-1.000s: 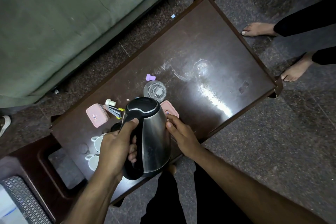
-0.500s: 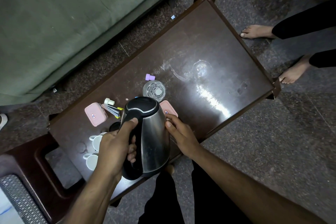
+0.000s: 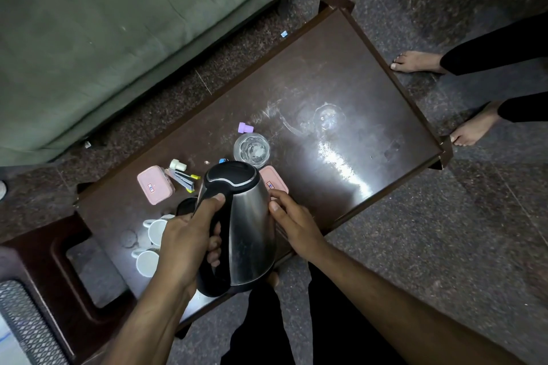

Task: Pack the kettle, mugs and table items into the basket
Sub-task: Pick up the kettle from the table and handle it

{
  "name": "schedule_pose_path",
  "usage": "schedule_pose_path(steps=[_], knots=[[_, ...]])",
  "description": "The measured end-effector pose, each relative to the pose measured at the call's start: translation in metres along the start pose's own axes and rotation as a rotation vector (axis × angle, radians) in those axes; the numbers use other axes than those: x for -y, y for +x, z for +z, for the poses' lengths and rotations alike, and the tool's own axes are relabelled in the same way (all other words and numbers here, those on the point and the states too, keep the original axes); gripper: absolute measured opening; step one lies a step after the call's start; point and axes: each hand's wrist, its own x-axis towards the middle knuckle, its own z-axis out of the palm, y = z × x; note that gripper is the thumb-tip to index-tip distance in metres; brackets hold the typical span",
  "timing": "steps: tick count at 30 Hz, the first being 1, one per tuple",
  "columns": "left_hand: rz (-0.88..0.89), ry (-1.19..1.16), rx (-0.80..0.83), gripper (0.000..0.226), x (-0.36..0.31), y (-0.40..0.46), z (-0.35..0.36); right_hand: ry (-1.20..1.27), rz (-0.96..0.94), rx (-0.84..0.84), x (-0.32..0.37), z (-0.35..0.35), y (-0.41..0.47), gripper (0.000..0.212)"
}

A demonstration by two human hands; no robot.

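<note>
A steel kettle [image 3: 249, 225] with a black lid and handle is held over the near edge of the dark brown table [image 3: 341, 98]. My left hand [image 3: 184, 246] grips its handle. My right hand [image 3: 292, 216] rests its fingers against the kettle's right side. Two white mugs [image 3: 151, 243] stand on the table to the left, partly hidden by my left hand. A glass [image 3: 251, 149], two pink boxes [image 3: 154, 188] [image 3: 274, 179], a stapler [image 3: 182, 179], a small white bottle [image 3: 178, 164] and a purple cap [image 3: 245, 127] lie behind the kettle.
A green sofa [image 3: 118, 24] runs along the far left. A dark brown stool [image 3: 44, 270] stands left of the table, with a mesh basket [image 3: 23, 323] at the bottom left corner. Another person's bare feet [image 3: 415, 62] stand on the floor at the right.
The kettle and both hands have kept their grip and barely shifted. The view has drifted slightly.
</note>
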Motion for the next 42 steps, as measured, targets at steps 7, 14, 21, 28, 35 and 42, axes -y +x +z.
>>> schedule_pose_path(steps=[7, 14, 21, 28, 35, 42], knots=[[-0.015, -0.002, -0.006, 0.042, -0.002, 0.001, -0.001, -0.005, -0.002, 0.004, 0.002, 0.001, 0.0, 0.058], [-0.038, 0.006, 0.004, 0.041, -0.006, 0.0, 0.001, -0.022, 0.016, 0.008, 0.002, -0.002, -0.002, 0.055], [-0.052, 0.012, -0.002, 0.048, -0.008, 0.001, 0.002, -0.026, 0.015, 0.015, 0.004, -0.003, -0.003, 0.055], [-0.063, 0.023, 0.004, 0.052, -0.011, 0.002, 0.0, -0.03, 0.019, 0.022, 0.007, -0.003, -0.004, 0.056], [-0.087, 0.039, 0.007, 0.054, -0.012, 0.001, 0.0, -0.054, 0.012, 0.022, 0.009, -0.004, -0.004, 0.053], [-0.086, 0.038, 0.019, 0.05, -0.01, 0.0, -0.001, -0.088, 0.011, 0.011, 0.006, -0.003, -0.004, 0.044]])
